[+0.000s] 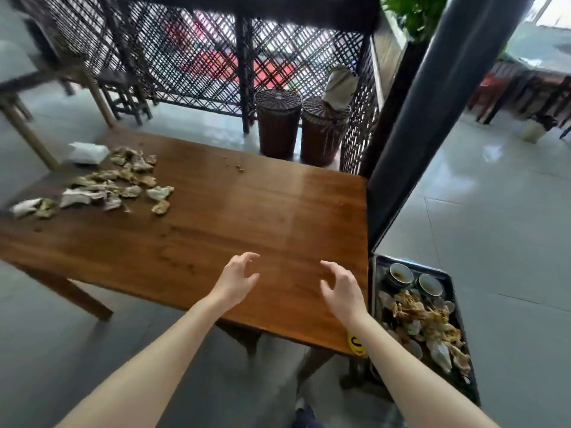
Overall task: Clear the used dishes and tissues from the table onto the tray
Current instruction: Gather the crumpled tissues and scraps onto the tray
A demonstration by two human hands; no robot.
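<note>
Now both hands hang over the near edge of the table (247, 205), and neither holds anything. The left hand (238, 278) has its fingers spread and loosely hooked, with the thumb apart. The right hand (341, 291) is much the same, its palm turned inward. They are near each other but not touching, with bare wood beneath them.

The work left lies well ahead of the left hand and out to its left. Crumpled, stained tissues (117, 186) are scattered there, with a white pack (88, 152) just beyond them. A few crumbs (239, 168) lie far ahead of the left hand. The tray (411, 263) sits just right of the right hand, lower than the tabletop. It already carries two bowls (401, 273) and a heap of used tissues. No dishes show on the table, so the tissues look like the last job.

The step in hand is probably the reach to those tissues. It is a long one, so moving left should serve better than stretching. The tissues are light and loose. Sweeping them into one pile and cupping it with both hands should beat pinching each piece. Bits may drop on the way across, so the load is best kept low over the wood, then set on the heap, clear of the bowls.
</note>
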